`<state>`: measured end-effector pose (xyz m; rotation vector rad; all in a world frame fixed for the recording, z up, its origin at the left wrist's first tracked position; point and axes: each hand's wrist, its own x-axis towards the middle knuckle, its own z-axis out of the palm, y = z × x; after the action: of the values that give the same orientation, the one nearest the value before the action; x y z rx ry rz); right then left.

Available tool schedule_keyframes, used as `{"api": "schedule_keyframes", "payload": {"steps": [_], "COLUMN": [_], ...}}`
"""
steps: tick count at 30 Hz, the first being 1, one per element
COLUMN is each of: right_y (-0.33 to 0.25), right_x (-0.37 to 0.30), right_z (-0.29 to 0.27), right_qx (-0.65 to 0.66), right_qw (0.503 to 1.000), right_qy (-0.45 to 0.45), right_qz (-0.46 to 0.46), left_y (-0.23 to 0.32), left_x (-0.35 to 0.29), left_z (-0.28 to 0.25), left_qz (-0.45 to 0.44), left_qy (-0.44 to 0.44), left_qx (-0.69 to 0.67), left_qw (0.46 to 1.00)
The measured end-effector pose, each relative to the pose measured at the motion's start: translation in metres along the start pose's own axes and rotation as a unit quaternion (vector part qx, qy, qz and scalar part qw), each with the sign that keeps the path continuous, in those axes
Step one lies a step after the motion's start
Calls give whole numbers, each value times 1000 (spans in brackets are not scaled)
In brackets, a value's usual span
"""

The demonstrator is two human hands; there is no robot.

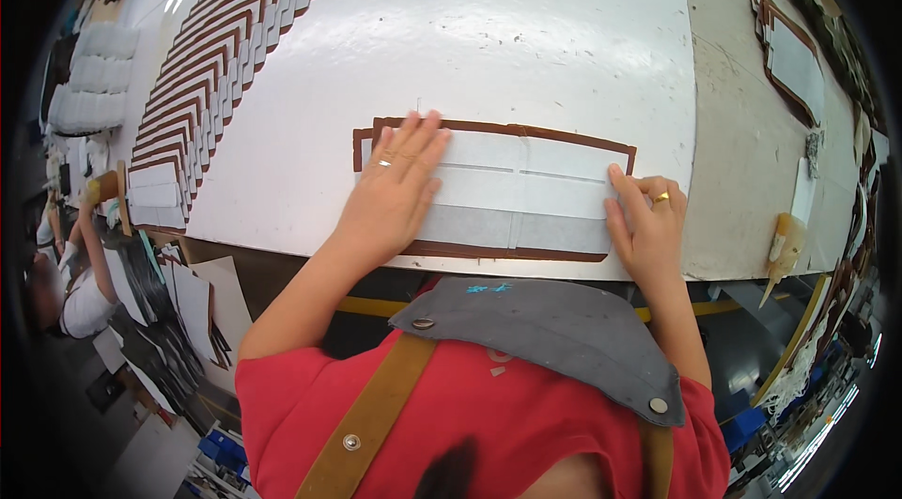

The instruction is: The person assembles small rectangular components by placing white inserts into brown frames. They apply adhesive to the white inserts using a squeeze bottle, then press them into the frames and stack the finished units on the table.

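Observation:
A long panel of pale grey-white backing with a brown border lies on the white table top just in front of me. A second brown-bordered edge sticks out from under its left end. My left hand rests flat on the panel's left part, fingers stretched over the far border. At the right end, my right hand has its other fingers curled, with thumb and index finger at the panel's edge. The hand hides part of the border there.
A long overlapping row of brown-edged pieces runs along the table's left. More such pieces lie at the far right. A glue bottle with a pointed nozzle rests at the right front edge. Another person works at the left.

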<state>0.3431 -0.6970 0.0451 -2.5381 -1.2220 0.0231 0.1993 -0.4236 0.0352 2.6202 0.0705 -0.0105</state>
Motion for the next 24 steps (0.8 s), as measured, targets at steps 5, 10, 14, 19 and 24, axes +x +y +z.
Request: {"api": "schedule_keyframes", "payload": {"steps": [5,10,14,19,24], "right_y": [-14,-30,-25,-27,-27], "right_x": [43,75,85,81,81], "right_z": [3,18,28,31,27], "right_qx": [96,181,208,198,214], "right_qw": [993,982,975,975,970], "right_qy": [56,-9,-34,15,34], "right_qz": [-28,-57,-69,-98,-113], "left_y": [-2,-3,-4,-4,-5], "left_x": [-3,-5,-8,-9,-8], "left_z": [5,6,8,8,8], "left_qz": [-40,-41,-31,-32,-79], "left_qy": [74,128,140,163,241], "left_qx": [13,36,50,29,-38], "left_qw": [996,990,988,986,966]}}
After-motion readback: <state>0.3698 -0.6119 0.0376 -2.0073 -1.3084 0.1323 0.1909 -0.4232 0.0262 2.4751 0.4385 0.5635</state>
